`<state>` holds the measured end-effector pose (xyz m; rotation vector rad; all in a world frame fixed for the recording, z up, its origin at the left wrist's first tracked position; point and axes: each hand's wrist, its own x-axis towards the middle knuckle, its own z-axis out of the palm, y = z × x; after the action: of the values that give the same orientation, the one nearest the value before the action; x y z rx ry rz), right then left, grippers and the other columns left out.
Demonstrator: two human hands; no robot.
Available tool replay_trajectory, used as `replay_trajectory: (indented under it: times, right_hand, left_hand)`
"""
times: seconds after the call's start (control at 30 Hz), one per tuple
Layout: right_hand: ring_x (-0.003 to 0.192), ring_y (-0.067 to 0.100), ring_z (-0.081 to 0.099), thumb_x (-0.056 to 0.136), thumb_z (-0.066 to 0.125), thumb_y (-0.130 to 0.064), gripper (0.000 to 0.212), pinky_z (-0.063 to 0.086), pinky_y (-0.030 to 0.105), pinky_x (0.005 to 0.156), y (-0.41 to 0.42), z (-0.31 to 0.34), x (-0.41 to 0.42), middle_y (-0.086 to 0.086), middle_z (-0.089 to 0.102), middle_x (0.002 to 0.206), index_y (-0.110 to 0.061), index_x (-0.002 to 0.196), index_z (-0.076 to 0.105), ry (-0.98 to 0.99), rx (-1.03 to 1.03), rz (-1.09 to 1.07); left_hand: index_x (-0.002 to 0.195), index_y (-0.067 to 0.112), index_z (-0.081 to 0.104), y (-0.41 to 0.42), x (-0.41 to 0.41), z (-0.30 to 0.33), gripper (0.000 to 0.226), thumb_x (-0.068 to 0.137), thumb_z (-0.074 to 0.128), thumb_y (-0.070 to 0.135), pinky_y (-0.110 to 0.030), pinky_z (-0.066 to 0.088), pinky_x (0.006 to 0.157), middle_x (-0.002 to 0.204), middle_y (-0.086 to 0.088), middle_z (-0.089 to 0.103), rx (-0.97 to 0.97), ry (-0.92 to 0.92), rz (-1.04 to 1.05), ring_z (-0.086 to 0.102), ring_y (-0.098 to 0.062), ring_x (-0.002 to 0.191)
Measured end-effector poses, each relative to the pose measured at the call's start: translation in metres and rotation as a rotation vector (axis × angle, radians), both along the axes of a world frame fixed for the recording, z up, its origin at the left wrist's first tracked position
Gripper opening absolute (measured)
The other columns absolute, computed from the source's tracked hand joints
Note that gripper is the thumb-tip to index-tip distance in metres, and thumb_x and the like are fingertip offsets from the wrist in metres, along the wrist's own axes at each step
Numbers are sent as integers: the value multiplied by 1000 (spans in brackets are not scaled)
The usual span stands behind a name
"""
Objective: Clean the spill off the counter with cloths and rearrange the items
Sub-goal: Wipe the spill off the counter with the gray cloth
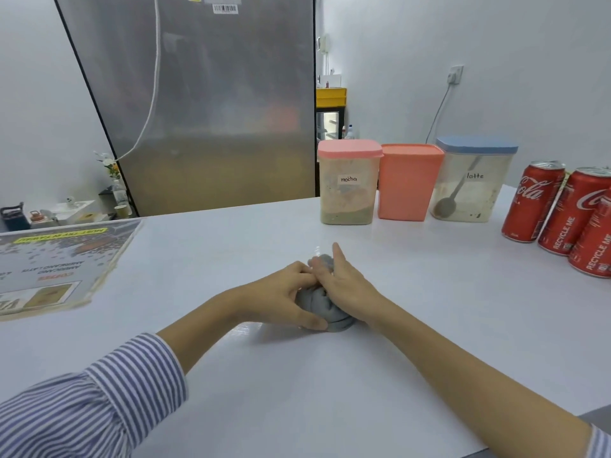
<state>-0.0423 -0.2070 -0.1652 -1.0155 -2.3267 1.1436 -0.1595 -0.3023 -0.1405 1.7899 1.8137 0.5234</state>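
A bunched grey cloth (325,309) lies on the white counter (330,375), in the middle. My left hand (284,292) grips its left side, thumb curled along the near edge. My right hand (344,279) lies flat over the top of the cloth with straight fingers pointing away from me. A faint wet sheen shows on the counter just left of the cloth. Most of the cloth is hidden under both hands.
Three containers stand at the back: a pink-lidded one labelled mocha (348,183), an all-pink one (408,181), a blue-lidded one labelled latte (471,180). Red cola cans (562,209) stand at the right. A laminated menu sheet (56,269) lies at the left. A steel fridge (211,100) rises behind.
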Motion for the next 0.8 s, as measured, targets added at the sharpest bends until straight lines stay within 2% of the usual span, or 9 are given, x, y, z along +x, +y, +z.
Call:
replay_trajectory:
  times: [0.1, 0.2, 0.27, 0.33, 0.43, 0.53, 0.63, 0.7, 0.8]
  right_hand:
    - [139, 18, 31, 95, 33, -53, 74, 25, 31, 111, 0, 1, 5, 1, 30, 153, -20, 151, -3, -52, 92, 189]
    - [140, 12, 28, 89, 46, -58, 83, 24, 31, 114, -3, 6, 10, -5, 28, 153, -26, 151, 2, -82, 69, 291]
    - [138, 8, 29, 77, 66, -56, 100, 26, 31, 114, -7, 8, 12, -10, 29, 151, -26, 151, 6, -129, 86, 338]
    - [136, 8, 31, 69, 76, -52, 102, 29, 33, 113, -14, 9, 13, -11, 32, 149, -29, 148, 16, -131, 124, 355]
    - [125, 4, 41, 70, 78, -46, 80, 35, 29, 108, -27, 7, 20, -15, 43, 135, -36, 137, 37, -77, 119, 411]
    - [117, -4, 44, 72, 78, -41, 68, 36, 15, 100, -30, 6, 37, -19, 46, 126, -42, 130, 43, -96, 132, 456]
    - [110, -3, 49, 74, 77, -37, 61, 37, 10, 90, -19, 15, 33, -19, 50, 122, -38, 127, 46, -80, 119, 354]
    - [109, 6, 51, 76, 76, -37, 56, 40, 14, 87, -16, 18, 15, -14, 54, 117, -30, 125, 50, -67, 175, 281]
    - [106, 14, 55, 76, 73, -39, 51, 45, 32, 94, -32, 14, -12, -7, 60, 115, -23, 120, 53, -61, 239, 264]
  left_hand:
    - [101, 13, 48, -10, -9, 0, 54, 63, 86, 18, -28, 54, 85, 110, -4, 52, 103, -124, 169, 57, -16, 102]
    - [85, 13, 42, -13, -13, -5, 57, 54, 89, 21, -38, 52, 80, 95, -9, 57, 163, -59, 269, 55, -22, 84]
    - [80, 17, 42, -15, -13, -5, 49, 58, 85, 19, -33, 46, 71, 87, -3, 53, 177, 17, 295, 47, -17, 77]
    - [78, 21, 39, -19, -13, 0, 46, 61, 82, 21, -22, 37, 61, 89, 1, 48, 156, 106, 318, 41, -12, 73]
    - [85, 30, 40, -33, -9, 10, 50, 61, 83, 33, -21, 40, 70, 102, 4, 47, 37, 206, 251, 47, -11, 90]
    - [108, 32, 44, -57, -4, 22, 57, 65, 80, 42, -29, 44, 92, 115, 11, 47, -93, 238, 198, 46, -9, 112]
    - [112, 37, 45, -83, -10, 35, 52, 71, 75, 45, -30, 43, 95, 118, 17, 48, -85, 254, 267, 45, -7, 115]
    - [109, 36, 50, -97, -16, 40, 42, 74, 73, 44, -30, 44, 95, 115, 17, 52, -3, 202, 388, 48, -7, 111]
    - [105, 33, 56, -103, -16, 36, 31, 78, 70, 39, -28, 43, 93, 110, 13, 58, 169, 99, 553, 51, -8, 107]
